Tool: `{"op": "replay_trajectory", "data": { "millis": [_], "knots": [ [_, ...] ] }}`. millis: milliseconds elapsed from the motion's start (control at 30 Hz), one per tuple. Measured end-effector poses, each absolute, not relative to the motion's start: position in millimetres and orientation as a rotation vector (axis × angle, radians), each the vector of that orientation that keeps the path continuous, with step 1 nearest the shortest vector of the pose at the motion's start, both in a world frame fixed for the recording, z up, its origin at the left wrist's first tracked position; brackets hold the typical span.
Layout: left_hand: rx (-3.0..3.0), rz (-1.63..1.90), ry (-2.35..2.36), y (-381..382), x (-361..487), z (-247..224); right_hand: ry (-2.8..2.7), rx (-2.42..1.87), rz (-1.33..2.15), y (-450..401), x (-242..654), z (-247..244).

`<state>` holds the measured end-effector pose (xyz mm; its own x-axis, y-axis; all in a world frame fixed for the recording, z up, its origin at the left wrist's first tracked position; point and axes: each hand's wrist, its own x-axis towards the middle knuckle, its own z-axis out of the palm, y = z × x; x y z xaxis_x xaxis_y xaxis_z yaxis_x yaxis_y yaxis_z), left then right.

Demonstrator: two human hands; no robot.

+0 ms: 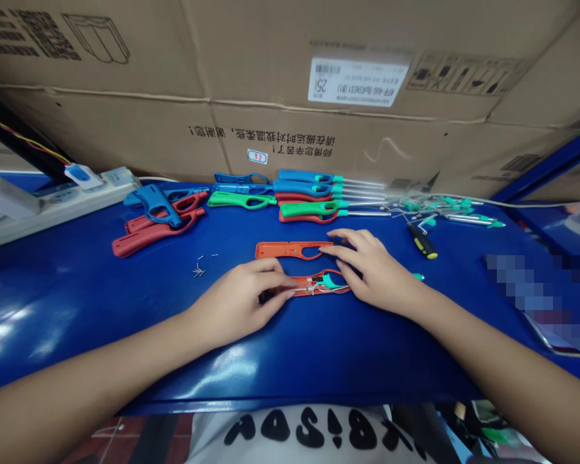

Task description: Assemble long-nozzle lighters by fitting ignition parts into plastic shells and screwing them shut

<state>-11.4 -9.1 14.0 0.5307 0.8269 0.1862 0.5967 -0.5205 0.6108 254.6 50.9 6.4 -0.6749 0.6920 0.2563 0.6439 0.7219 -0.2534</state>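
An open orange lighter shell (302, 281) lies on the blue table, with a green trigger (331, 280) and thin wires inside it. My left hand (246, 296) is closed over the shell's left end, fingertips pinched at its inner parts; what they pinch is too small to name. My right hand (367, 267) rests over the right end, fingers spread, its fingertips near the trigger and the tip of a second orange shell half (275, 250). That half lies just beyond the first, and nothing in the right hand shows.
Lighters (309, 209) and coloured shells (154, 235) line the back, before a cardboard box (261, 64). Metal nozzle parts (468, 219) and a screwdriver (423, 243) lie right. Small screws (199, 272) are left of my left hand; a power strip (87, 200) stands back left.
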Motion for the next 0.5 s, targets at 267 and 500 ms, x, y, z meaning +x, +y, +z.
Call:
{"op": "replay_trajectory", "data": {
  "millis": [267,500],
  "knots": [
    [2.246,0.634,1.193,-8.0,-11.6,14.4,-2.522,-1.122,0.397,62.4,264.4,6.1],
    [2.329,0.585,1.170,-7.0,-14.1,16.6,-2.660,-1.005,0.281,64.9,272.2,17.3]
  ]
}}
